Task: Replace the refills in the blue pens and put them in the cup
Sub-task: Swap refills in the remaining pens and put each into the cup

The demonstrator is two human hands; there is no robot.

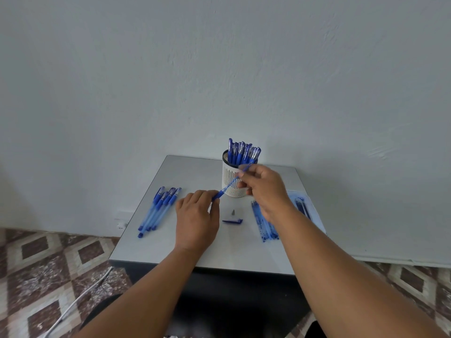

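Note:
A blue pen barrel (pixel 228 185) slants in the air in front of the white perforated cup (pixel 230 182). My left hand (pixel 196 219) pinches its lower grip end and my right hand (pixel 264 187) pinches its upper end. The cup holds several capped blue pens (pixel 244 150). On the table lie a small metal pen tip (pixel 233 212) and a blue cap (pixel 232 221) between my hands. Several blue pens (pixel 158 211) lie in a row at the left. A bunch of blue refills (pixel 266 226) lies at the right, partly under my right forearm.
The small grey table (pixel 151 250) stands against a white wall. More refills (pixel 302 208) lie in a clear wrapper at the right edge. A patterned tile floor and a white cable (pixel 80 298) lie to the left below.

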